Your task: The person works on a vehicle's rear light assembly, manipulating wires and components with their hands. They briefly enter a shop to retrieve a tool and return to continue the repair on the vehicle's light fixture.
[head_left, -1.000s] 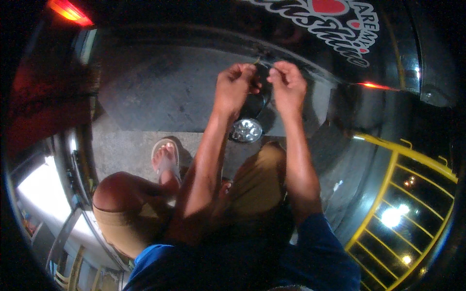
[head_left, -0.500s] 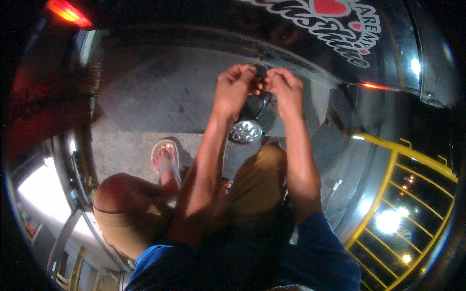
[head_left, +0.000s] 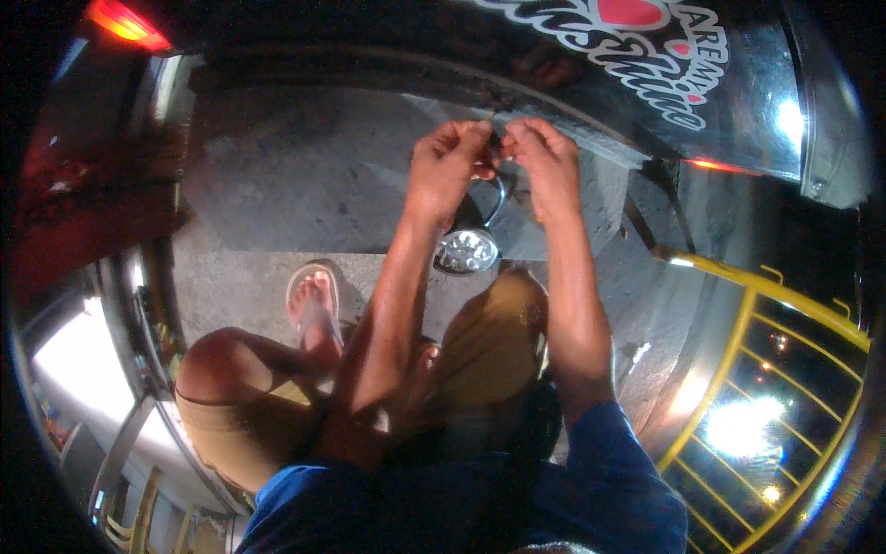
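Note:
A round lamp (head_left: 466, 251) with a clear, bright, faceted front hangs or rests just below my hands; I cannot tell which. From it a dark cable (head_left: 501, 205) curves up toward the gap between my fingers. My left hand (head_left: 443, 174) is closed in a pinch on a thin wire, whose yellowish-green end (head_left: 489, 117) shows past the fingertips. Close beside it, my right hand (head_left: 551, 171) pinches too, thumb against fingers. What lies in that pinch is too small and dark to make out.
Ahead is a black vehicle panel (head_left: 554, 74) with a sticker (head_left: 637, 55) and a lit red lamp (head_left: 129, 26) at far left. A grey sheet (head_left: 295, 175) covers part of the concrete floor by my sandalled foot (head_left: 314, 295). A yellow metal barrier (head_left: 738, 323) stands right.
My right fingers have risen slightly and uncurled a little, shifting away from the left fingertips. My left hand and the lamp have stayed almost in place.

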Motion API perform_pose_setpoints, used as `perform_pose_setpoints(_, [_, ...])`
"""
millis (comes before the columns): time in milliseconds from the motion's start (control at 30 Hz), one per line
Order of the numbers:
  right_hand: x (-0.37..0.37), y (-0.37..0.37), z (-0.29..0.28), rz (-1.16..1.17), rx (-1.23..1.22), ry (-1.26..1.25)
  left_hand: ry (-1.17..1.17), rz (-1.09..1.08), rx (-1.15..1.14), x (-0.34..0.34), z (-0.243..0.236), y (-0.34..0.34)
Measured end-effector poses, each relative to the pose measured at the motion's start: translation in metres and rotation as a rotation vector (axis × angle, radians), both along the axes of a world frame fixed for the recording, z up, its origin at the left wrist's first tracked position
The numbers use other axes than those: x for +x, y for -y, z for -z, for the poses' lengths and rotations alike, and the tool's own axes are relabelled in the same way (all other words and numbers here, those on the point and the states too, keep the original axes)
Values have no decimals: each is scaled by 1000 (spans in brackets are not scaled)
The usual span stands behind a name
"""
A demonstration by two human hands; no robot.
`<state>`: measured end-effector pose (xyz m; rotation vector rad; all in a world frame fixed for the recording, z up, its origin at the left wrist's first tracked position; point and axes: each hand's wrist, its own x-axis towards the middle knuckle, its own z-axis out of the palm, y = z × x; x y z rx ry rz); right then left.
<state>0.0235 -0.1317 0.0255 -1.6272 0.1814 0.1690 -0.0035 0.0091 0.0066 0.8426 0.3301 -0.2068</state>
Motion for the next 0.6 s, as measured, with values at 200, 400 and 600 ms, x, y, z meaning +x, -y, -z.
perform_pose_setpoints(200, [0, 2, 0, -31, 43, -17, 17, 13, 100, -2, 1, 4])
perform_pose_setpoints(400, [0, 4, 2, 22, 100, -6, -22, -24, 33, -4, 0, 21])
perform_pose_setpoints(600, [-1, 3, -1, 18, 58, -25, -29, -91, 10, -3, 1, 23])
